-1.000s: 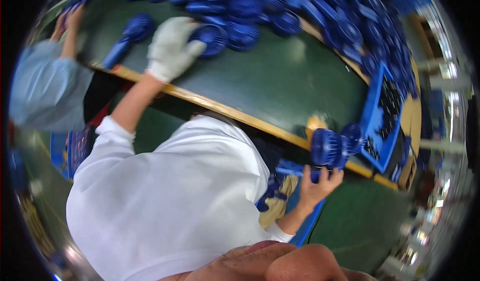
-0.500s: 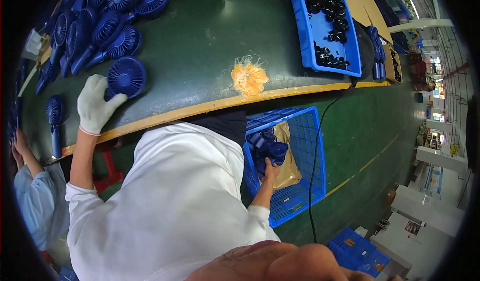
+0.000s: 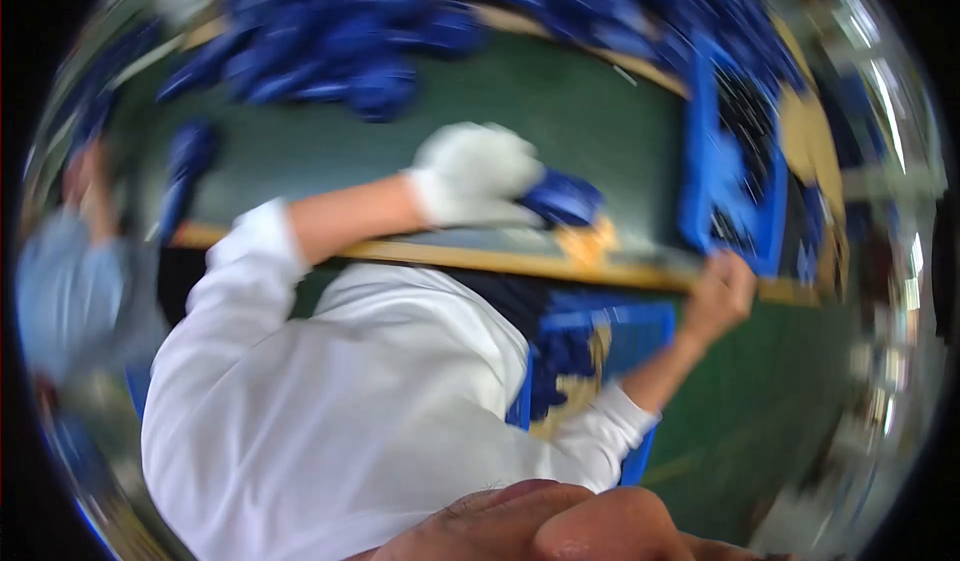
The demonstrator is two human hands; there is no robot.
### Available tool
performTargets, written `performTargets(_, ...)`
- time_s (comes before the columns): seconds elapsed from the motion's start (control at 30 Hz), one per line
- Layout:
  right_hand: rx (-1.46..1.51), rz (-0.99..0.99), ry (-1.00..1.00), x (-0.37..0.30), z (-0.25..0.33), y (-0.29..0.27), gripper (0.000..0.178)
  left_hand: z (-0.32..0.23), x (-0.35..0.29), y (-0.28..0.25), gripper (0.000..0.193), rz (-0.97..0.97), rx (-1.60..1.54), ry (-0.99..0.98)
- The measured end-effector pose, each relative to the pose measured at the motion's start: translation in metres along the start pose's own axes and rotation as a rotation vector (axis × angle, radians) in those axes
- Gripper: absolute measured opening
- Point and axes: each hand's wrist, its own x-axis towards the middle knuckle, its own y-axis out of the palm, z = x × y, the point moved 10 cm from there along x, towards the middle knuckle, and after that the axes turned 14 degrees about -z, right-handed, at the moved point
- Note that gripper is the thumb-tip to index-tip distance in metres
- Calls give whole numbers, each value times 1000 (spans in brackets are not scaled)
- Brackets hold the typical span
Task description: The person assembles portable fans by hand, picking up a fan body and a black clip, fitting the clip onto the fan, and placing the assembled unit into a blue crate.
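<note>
My left hand (image 3: 478, 173), in a white glove, is closed around a dark blue handheld fan (image 3: 563, 199) above the green table near its front edge; motion smears both. My bare right hand (image 3: 722, 289) is raised at the table edge, by the near corner of a blue tray (image 3: 692, 196). Its fingers look bent, but blur hides whether they grip anything. Inside the tray lie small black parts (image 3: 735, 226). Below the table edge, a blue crate (image 3: 655, 316) holds more dark blue fans (image 3: 562, 361), partly covered by my right arm.
A heap of blue fans (image 3: 350, 46) covers the far side of the table. One single fan (image 3: 188, 166) lies at the left. Beside it, another person's hand (image 3: 88, 176) and light blue sleeve (image 3: 75, 271) show at the table's left end.
My right hand has left the crate and risen to the tray's corner. My left hand has moved right along the table with the fan. The view has shifted and blurred.
</note>
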Motion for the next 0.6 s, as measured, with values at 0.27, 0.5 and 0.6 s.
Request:
performTargets(0.27, -159, 557, -376, 45, -175, 167, 35, -8, -15, 3, 43, -113, -145, -8)
performTargets(0.5, -283, 581, -251, 73, -141, 167, 20, -7, -19, 8, 40, -97, -166, 20)
performTargets(0.6, 166, 271, 57, 93, -142, 116, 30, -9, -16, 4, 38, -51, -276, 38)
